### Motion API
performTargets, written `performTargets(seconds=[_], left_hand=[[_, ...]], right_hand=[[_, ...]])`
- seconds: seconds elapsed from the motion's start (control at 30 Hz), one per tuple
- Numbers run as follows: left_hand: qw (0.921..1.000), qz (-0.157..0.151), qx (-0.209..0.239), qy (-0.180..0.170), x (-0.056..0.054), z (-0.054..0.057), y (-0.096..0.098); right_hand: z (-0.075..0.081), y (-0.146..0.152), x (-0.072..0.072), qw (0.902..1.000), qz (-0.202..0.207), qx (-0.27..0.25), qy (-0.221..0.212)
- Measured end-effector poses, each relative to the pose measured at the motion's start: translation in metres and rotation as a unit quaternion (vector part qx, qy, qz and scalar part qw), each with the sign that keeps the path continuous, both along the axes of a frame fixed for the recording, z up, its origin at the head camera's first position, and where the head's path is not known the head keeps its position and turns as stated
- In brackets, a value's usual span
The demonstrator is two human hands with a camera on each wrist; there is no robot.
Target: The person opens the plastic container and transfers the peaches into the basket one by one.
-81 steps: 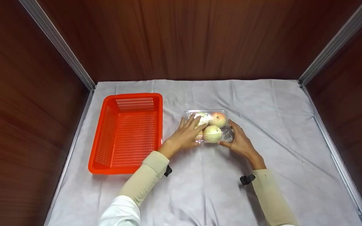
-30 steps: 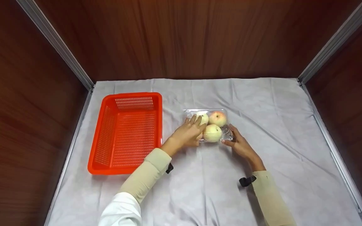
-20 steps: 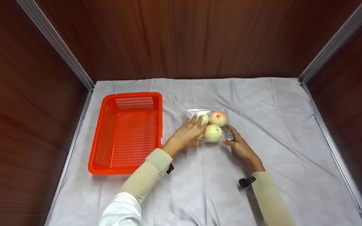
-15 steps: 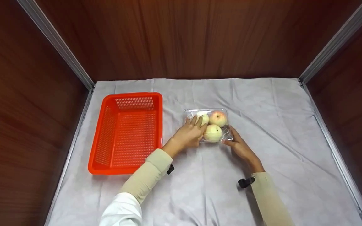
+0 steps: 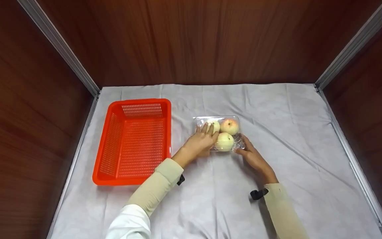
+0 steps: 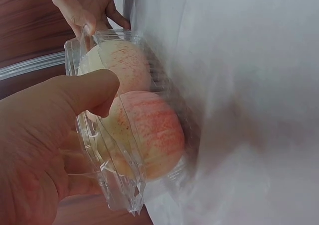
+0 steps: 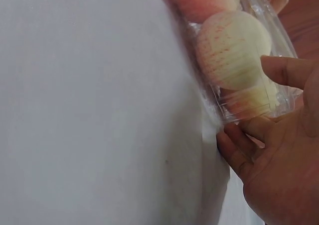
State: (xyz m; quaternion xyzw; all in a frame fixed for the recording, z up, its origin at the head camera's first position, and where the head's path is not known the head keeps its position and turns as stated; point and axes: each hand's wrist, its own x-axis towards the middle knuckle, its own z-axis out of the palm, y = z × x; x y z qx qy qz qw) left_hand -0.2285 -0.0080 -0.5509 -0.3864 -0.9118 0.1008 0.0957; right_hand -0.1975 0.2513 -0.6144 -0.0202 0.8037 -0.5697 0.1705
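Observation:
A clear plastic clamshell box (image 5: 239, 142) lies on the cloth with several pale, red-blushed peaches (image 5: 224, 142) inside. My left hand (image 5: 199, 142) rests on the left part of its lid, fingers spread across the top and covering some of the fruit. In the left wrist view, the thumb (image 6: 97, 90) bends over the near side of the box beside the peaches (image 6: 152, 133). My right hand (image 5: 254, 157) holds the near right corner. The right wrist view has its thumb against the plastic and its other fingers curled at the bottom edge of the box (image 7: 284, 41).
To the left stands a red plastic basket (image 5: 141, 146) with slotted walls and nothing in it. White wrinkled cloth (image 5: 293, 139) covers the table. Brown wood-look panels (image 5: 191, 43) with metal edge rails enclose the back and both sides.
My left hand has shifted slightly right, its fingers less spread on the lid. My right hand has slid a little down along the corner. The box has barely moved.

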Motion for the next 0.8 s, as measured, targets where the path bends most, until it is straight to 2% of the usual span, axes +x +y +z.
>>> performTargets(seconds=[0.23, 0.3, 0.57, 0.63, 0.73, 0.8], left_hand=[[0.9980, 0.020, 0.002, -0.061, -0.001, 0.002, 0.003], [0.9974, 0.022, 0.003, -0.069, -0.001, 0.003, 0.003], [0.9987, 0.016, 0.002, -0.049, 0.001, 0.004, 0.004], [0.9994, 0.007, 0.000, -0.032, 0.000, 0.005, 0.004], [0.9997, -0.009, 0.012, -0.018, -0.002, 0.010, 0.004], [0.9994, -0.017, 0.022, -0.021, -0.004, 0.014, 0.005]], right_hand=[[0.000, -0.002, 0.000, 1.0000, -0.001, 0.004, -0.002], [0.001, -0.002, 0.000, 1.0000, -0.003, 0.004, -0.002], [-0.001, -0.003, -0.002, 0.9999, -0.003, -0.013, -0.001], [-0.002, -0.003, -0.001, 0.9999, -0.002, -0.015, -0.001], [-0.001, -0.003, -0.001, 0.9999, 0.000, -0.016, -0.005], [-0.001, -0.002, -0.001, 0.9999, 0.001, -0.016, -0.005]])
